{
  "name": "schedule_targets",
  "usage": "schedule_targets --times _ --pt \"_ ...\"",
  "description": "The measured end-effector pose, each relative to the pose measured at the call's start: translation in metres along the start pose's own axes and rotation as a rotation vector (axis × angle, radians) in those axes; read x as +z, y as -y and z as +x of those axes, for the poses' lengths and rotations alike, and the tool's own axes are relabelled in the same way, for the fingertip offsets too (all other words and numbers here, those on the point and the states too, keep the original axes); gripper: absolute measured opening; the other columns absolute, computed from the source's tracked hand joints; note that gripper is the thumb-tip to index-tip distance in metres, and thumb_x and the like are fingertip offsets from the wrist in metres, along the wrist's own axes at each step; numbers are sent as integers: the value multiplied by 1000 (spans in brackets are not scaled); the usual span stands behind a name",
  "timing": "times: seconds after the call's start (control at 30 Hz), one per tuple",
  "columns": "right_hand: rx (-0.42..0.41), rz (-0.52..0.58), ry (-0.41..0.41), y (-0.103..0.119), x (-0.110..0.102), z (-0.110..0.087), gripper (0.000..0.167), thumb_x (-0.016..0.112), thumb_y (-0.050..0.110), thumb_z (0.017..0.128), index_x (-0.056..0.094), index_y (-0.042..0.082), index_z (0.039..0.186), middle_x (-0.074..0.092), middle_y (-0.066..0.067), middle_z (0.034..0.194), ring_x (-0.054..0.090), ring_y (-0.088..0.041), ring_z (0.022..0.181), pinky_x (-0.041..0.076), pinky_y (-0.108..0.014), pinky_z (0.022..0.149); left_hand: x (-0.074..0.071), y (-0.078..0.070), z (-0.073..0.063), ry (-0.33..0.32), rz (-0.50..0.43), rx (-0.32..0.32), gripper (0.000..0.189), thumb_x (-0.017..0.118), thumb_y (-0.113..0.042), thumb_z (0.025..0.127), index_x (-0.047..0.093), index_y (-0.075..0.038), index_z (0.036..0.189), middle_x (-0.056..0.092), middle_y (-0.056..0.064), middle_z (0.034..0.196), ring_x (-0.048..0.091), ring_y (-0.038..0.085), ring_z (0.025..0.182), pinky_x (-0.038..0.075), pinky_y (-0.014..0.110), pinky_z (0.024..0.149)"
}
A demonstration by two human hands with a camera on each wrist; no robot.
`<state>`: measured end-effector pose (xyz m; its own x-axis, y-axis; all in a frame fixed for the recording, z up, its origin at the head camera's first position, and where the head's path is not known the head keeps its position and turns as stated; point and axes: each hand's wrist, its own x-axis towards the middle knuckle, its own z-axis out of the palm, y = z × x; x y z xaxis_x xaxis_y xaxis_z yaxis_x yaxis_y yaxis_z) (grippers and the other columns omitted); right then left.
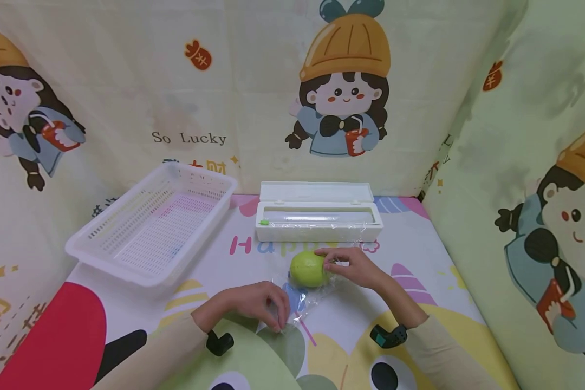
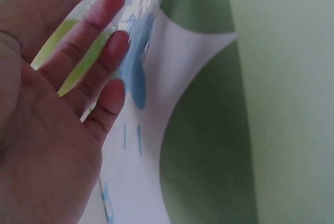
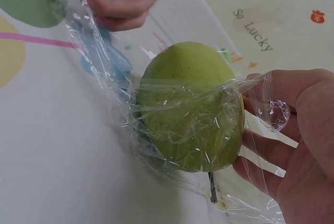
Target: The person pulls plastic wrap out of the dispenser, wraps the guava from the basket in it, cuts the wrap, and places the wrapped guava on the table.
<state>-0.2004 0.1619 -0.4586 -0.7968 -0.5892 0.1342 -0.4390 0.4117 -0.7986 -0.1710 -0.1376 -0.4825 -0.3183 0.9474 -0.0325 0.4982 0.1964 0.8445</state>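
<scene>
On the near side of the film box (image 1: 319,233): green fruit beneath clear film, two hands at work

Layout: on the tabletop (image 1: 214,265), the green fruit (image 1: 308,269) lies just off the box's near face, close to its middle, clear film (image 3: 104,72) across it. Box lid (image 1: 317,191) is up; white basket (image 1: 195,233) stands left of the box.

Hands: left hand (image 1: 258,303), farther from the box than the fruit, is narrow, pinching a film edge. Right hand (image 1: 358,266), near the box's right half, pinches gathered film at the fruit's side; whether its lower fingers touch the fruit, cannot tell.

Risks (judged): an uneven pull could roll the rounded fruit. Film looks slack and creased, so layers that meet may cling together. Drawn tight, it could tear on the stem (image 3: 213,187). Cannot tell if the film is severed at the box; if joined, a tug might drag the box.
</scene>
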Motion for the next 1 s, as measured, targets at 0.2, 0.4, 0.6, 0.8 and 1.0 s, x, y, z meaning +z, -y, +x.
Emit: schedule_targets --times 0.2,0.4,0.6,0.8,1.0 --pt "7 -6 -2 1 -3 -3 9 63 22 94 70 19 92 66 -5 127 56 -30 126 48 -52 100 -8 2 -4 -89 -28 -24 5 74 -14 85 75 -11 87 71 0 91 59 -2 88 54 21 74" --pt "53 -43 -30 3 -18 -12 11 63 24 94 72 18 93 69 0 122 61 -22 119 52 -42 96 -25 3 -15 -196 -136 -107 9 71 -17 88 74 -10 93 71 4 89 63 7 81 57 28 75" --pt "63 -47 -100 7 -38 -28 10 67 23 91 74 18 95 71 -2 117 65 -11 110 55 -25 88 -37 -2 -23 -312 -287 -152 22 70 -16 89 69 4 98 71 13 89 66 40 83 60 38 73" --pt "85 57 -133 7 -53 -44 13 66 18 92 73 15 102 71 -8 114 64 -1 106 54 -19 86 -47 -5 -27 -439 -284 -105 15 67 -9 89 68 1 100 68 23 96 65 43 84 60 39 73" --pt "57 119 -118 8 -61 -51 19 59 12 96 69 3 108 72 -12 107 72 -15 92 58 -25 81 -55 -12 -25 -581 -324 -103 11 64 -7 91 65 1 100 68 22 98 70 25 85 60 40 72"
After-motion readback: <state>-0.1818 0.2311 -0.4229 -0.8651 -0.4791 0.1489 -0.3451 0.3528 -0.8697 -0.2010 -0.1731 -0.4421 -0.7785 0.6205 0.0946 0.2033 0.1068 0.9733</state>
